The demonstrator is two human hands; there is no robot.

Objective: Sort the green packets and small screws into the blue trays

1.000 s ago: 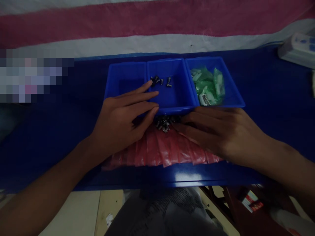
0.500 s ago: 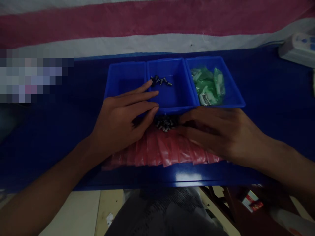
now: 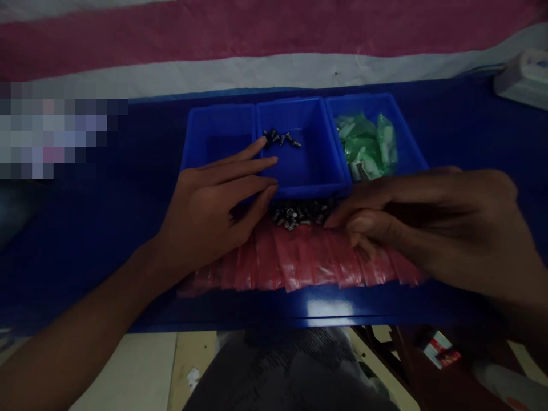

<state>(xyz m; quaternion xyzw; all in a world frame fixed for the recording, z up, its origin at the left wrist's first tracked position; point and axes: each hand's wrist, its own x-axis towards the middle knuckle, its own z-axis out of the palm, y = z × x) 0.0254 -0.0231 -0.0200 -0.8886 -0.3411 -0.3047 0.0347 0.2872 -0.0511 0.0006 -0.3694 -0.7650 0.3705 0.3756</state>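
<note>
My left hand (image 3: pixel 218 197) lies open with its fingers stretched over the front of the left and middle blue bins. Its fingertips reach into the middle bin (image 3: pixel 314 188), close to several dark screws (image 3: pixel 282 138) at the back left. In front of that bin is a pile of dark screws (image 3: pixel 295 214). My right hand (image 3: pixel 428 222) is at the right end of the pile, index fingertip beside the screws. Its thumb is drawn in against the curled fingers, and whatever they may hold is hidden. Red plastic bags (image 3: pixel 295 262) lie in an overlapping row under both hands.
On the right, a blue bin (image 3: pixel 406 134) holds green plastic bags (image 3: pixel 363 140) with pale parts inside. The left blue bin (image 3: pixel 222 120) adjoins the middle one. A pale device (image 3: pixel 522 80) stands at the back right of the blue table (image 3: pixel 149 131). Its front edge runs near my lap.
My right hand has moved right and its fingers have curled in, uncovering more of the screw pile and the red bags. My left hand has stayed nearly still.
</note>
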